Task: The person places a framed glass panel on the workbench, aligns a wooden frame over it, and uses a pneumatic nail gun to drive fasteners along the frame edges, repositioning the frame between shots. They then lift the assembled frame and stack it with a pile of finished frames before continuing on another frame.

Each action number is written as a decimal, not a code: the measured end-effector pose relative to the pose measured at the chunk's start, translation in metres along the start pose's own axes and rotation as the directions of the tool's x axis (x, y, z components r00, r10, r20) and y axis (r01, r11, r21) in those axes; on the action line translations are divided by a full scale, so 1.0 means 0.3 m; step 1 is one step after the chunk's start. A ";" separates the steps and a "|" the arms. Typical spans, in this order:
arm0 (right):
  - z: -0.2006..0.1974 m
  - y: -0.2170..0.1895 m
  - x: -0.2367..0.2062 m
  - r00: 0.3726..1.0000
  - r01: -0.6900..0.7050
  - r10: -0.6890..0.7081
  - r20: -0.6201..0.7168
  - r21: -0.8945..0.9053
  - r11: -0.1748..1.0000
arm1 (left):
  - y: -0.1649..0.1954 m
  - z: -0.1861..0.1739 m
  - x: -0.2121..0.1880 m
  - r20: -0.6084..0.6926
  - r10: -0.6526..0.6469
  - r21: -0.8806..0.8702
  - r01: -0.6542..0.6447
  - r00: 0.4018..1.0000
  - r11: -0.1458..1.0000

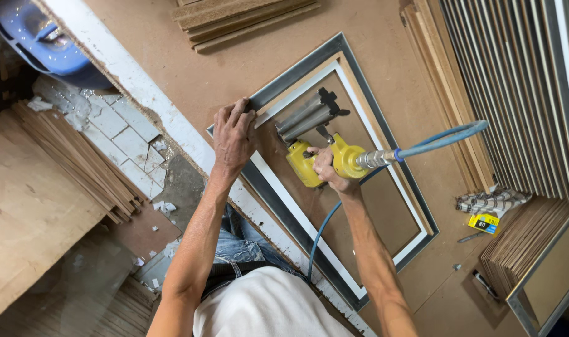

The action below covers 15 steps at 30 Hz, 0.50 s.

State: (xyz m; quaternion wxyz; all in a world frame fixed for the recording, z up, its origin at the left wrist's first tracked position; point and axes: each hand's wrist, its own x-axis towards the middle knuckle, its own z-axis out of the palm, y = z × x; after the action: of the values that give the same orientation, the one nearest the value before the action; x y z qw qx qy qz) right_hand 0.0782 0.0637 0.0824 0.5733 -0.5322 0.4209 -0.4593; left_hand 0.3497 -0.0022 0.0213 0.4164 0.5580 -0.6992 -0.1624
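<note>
Yellow pneumatic stapler (pixel 322 159) stands upright inside grey-white picture frame (pixel 384 134).

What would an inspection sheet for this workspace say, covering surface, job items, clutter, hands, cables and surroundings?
Surface: brown board worktop, white front edge.
Job's things: picture frame lying flat, backing board inside; yellow pneumatic stapler over it.
Clutter: staple strips, small yellow box, wood strips.
Grippers: left hand presses the frame's corner; right hand grips the stapler.
Cables: blue air hose from the stapler's rear.
Surroundings: stacked frames, blue plastic tub, thin boards on tiled floor.
</note>
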 end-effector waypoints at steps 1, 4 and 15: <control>-0.026 0.022 -0.053 0.999 0.000 0.003 -0.041 0.057 0.998 | 0.000 -0.005 0.003 0.005 0.009 0.000 -0.009 1.000 1.000; -0.119 0.090 -0.287 0.956 0.077 -0.025 -0.292 0.170 0.982 | -0.003 0.008 0.022 0.099 0.011 0.009 -0.012 0.995 1.000; -0.245 0.035 -1.553 -0.187 0.095 -0.235 -0.954 -0.255 0.962 | 0.037 0.194 0.347 0.625 -0.120 0.151 0.032 0.771 0.988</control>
State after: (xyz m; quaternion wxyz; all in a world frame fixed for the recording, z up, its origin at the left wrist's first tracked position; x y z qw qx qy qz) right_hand -0.0966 0.5013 0.0632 -0.0392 -0.0704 0.6554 -0.7510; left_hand 0.2948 -0.1077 0.0358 0.1127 0.5250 -0.7844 -0.3106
